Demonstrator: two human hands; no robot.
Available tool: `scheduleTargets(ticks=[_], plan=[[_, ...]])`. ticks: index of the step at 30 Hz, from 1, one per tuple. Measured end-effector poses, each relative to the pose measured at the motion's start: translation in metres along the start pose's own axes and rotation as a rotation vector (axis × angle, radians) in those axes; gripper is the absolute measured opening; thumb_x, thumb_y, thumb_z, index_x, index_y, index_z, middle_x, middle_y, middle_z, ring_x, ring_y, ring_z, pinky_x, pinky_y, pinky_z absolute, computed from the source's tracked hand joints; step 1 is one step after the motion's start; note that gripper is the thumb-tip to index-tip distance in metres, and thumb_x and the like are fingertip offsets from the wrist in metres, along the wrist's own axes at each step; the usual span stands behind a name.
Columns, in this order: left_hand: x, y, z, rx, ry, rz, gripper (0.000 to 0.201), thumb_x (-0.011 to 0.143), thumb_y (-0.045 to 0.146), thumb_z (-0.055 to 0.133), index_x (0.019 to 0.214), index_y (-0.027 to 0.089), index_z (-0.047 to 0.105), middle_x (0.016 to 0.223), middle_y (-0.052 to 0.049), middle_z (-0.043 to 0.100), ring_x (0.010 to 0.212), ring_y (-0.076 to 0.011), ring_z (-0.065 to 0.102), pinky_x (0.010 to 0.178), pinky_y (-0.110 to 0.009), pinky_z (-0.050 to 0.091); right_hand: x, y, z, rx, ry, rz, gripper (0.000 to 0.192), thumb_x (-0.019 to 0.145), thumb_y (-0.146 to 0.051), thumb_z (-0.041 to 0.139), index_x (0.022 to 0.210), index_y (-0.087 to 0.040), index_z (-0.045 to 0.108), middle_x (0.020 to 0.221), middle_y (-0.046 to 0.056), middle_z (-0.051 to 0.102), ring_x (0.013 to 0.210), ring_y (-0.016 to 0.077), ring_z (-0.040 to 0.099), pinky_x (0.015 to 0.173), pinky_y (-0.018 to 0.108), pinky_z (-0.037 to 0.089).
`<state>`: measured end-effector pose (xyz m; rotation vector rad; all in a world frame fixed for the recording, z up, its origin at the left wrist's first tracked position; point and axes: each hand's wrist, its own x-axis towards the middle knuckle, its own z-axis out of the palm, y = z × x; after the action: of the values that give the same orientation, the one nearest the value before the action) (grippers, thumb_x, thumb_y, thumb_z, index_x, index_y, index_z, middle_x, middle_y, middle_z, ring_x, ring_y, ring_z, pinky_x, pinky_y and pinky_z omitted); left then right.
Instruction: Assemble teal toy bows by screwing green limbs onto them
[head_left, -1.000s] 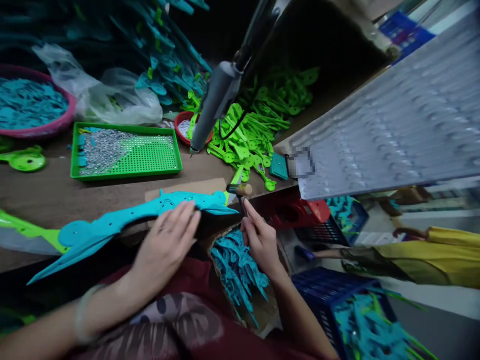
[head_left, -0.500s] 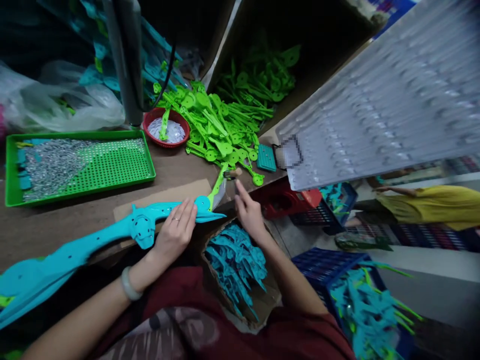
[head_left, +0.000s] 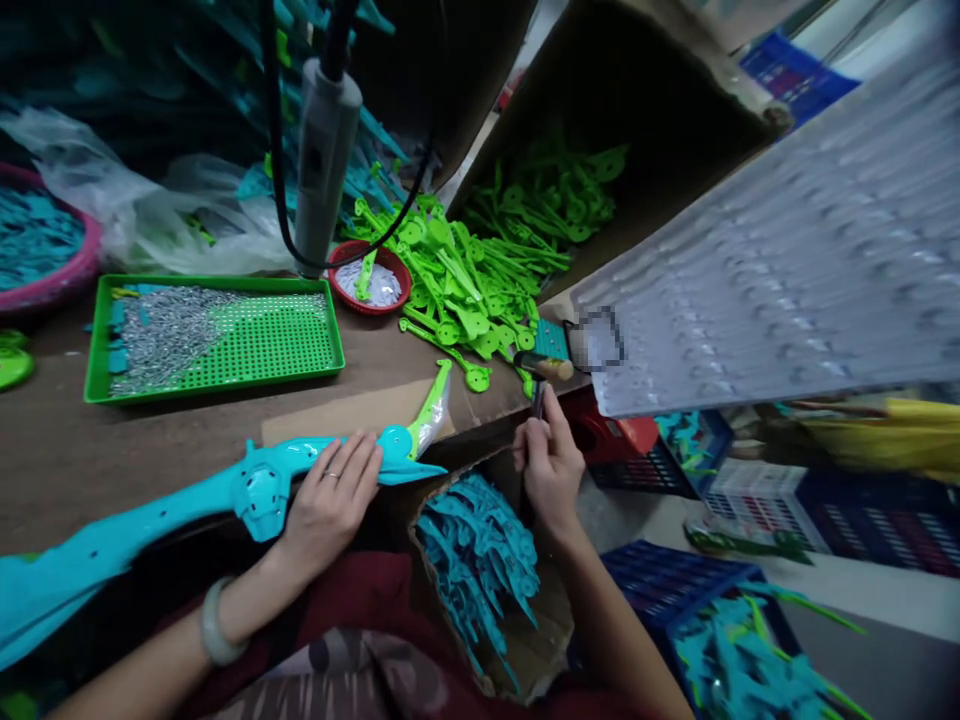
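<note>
Under my left hand [head_left: 334,495] lies a long turquoise plastic toy part [head_left: 180,492], its fingers wrapped over the part near a round turquoise disc. From this disc a lime-green plastic arm [head_left: 432,400] sticks out, with a shiny clear piece along its side. My right hand [head_left: 553,470] is closed around the handle of a small hammer [head_left: 546,366]. The hammer's head has a dark end and a pale yellowish end, and it is raised to the right of the lime-green arm, apart from it. A flat piece of cardboard [head_left: 300,425] lies beneath the toy part's end.
A green tray [head_left: 341,350] of metal pins or screws and a red bowl [head_left: 407,290] of clear pieces stand behind. Lime-green parts [head_left: 465,290] are heaped beside them. An open box [head_left: 559,660] of turquoise parts is close to my body; a grey ridged panel [head_left: 750,260] slants at right.
My right hand has drawn the hammer away to the right from the lime-green arm. The toy part has shifted slightly left and nearer under my left hand. The view has turned left.
</note>
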<state>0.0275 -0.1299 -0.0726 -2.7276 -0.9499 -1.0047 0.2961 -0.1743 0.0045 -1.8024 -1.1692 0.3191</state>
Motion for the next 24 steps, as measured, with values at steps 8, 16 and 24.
scheduleTargets(ticks=[8,16,24], plan=[[-0.012,-0.008,-0.003,0.024,0.006,0.047,0.033,0.095,0.01,0.049,0.126,0.007,0.059,0.133,-0.019,0.061,0.125,-0.03,0.059,0.105,-0.044,0.045,0.022,0.014,0.03,-0.215,-0.335,-0.04,0.05,0.094,-0.032,0.044,0.141,-0.015,0.051,0.06,-0.002,0.059,0.045,0.0099,0.047,0.047,0.021,0.044],[0.003,-0.014,-0.053,0.256,-0.329,-0.311,0.037,0.087,0.018,0.056,0.124,0.012,0.062,0.12,-0.024,0.063,0.118,-0.0446,0.056,0.099,-0.069,0.039,0.043,-0.062,0.078,-0.786,-0.643,-0.911,0.053,0.097,-0.016,0.037,0.149,-0.027,0.04,0.084,0.006,0.067,0.066,0.0172,0.062,0.057,0.025,0.049],[-0.008,-0.052,-0.059,0.28,-0.3,-0.427,0.042,0.09,0.045,0.056,0.106,0.007,0.061,0.098,-0.021,0.064,0.095,-0.0375,0.059,0.077,-0.046,0.05,0.021,-0.177,0.233,-0.604,-0.855,-1.141,0.052,0.096,-0.02,0.045,0.147,-0.025,0.037,0.11,0.003,0.065,0.082,0.0167,0.065,0.071,0.027,0.054]])
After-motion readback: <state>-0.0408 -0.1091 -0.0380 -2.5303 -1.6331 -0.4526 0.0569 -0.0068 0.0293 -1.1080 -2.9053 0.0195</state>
